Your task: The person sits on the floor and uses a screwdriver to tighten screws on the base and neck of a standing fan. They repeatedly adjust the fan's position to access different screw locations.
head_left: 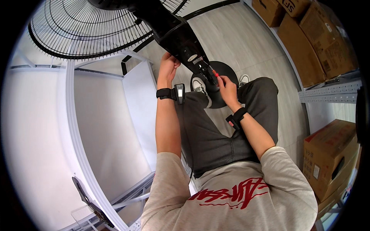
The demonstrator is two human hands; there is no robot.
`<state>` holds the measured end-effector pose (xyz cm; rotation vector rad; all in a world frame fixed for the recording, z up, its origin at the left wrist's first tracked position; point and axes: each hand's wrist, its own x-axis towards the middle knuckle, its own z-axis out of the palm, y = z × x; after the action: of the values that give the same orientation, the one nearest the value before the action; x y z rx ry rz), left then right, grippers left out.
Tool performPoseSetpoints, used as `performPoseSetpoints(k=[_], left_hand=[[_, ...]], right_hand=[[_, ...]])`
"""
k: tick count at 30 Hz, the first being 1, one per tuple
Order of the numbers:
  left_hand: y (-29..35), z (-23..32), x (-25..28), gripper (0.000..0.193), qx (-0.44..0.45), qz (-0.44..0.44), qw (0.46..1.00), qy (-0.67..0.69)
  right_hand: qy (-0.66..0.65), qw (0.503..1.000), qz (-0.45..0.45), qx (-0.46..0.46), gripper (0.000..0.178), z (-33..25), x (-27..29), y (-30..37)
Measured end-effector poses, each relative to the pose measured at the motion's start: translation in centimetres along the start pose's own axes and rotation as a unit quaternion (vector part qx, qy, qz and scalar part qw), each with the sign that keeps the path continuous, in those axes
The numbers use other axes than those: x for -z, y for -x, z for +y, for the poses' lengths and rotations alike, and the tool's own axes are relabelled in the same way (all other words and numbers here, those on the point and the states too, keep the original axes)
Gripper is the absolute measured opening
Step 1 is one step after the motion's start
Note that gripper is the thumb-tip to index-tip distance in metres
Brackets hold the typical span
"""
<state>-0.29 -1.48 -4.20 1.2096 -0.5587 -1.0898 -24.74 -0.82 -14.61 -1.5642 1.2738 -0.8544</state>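
A black standing fan rises in front of me, its control housing tilted across the upper middle of the view. My left hand is closed against the left edge of that housing, with some fingertips hidden behind it. In my right hand, a screwdriver with a red handle is pinched between thumb and fingers. Its tip points up and left at the lower part of the housing, where an opening or recess shows; whether it touches a screw is too small to tell.
The wire fan cage fills the upper left. The fan's round black base rests on the floor by my shoes. White shelving stands at left. Cardboard boxes sit on a rack at right, with another carton lower down.
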Motion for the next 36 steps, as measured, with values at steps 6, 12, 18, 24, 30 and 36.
performPoseSetpoints(k=[6, 12, 18, 24, 30, 36], left_hand=[[-0.2, -0.2, 0.2, 0.015, 0.0, -0.006, 1.0, 0.007], [0.1, -0.2, -0.6, 0.015, 0.001, 0.009, 1.0, 0.023], [0.2, -0.5, 0.2, 0.024, -0.008, 0.001, 0.999, 0.052], [0.1, -0.6, 0.0, 0.018, -0.009, 0.013, 0.999, 0.042], [0.2, -0.8, 0.3, 0.019, -0.009, 0.019, 0.999, 0.045], [0.2, -0.7, 0.3, 0.02, -0.015, -0.006, 0.998, 0.053]], right_hand=[[0.06, 0.994, 0.035, 0.08, 0.025, 0.9, -0.8, -0.2], [-0.086, 0.994, -0.011, -0.072, 0.028, 3.8, -1.7, -1.7], [-0.129, 0.976, -0.091, -0.15, 0.04, 4.6, -1.6, -2.7], [-0.08, 0.992, -0.022, -0.099, 0.044, 3.8, -2.0, -2.1], [-0.093, 0.975, -0.096, -0.176, 0.037, 3.5, -1.5, -2.4], [-0.101, 0.988, -0.028, -0.114, 0.041, 3.5, -2.0, -1.4]])
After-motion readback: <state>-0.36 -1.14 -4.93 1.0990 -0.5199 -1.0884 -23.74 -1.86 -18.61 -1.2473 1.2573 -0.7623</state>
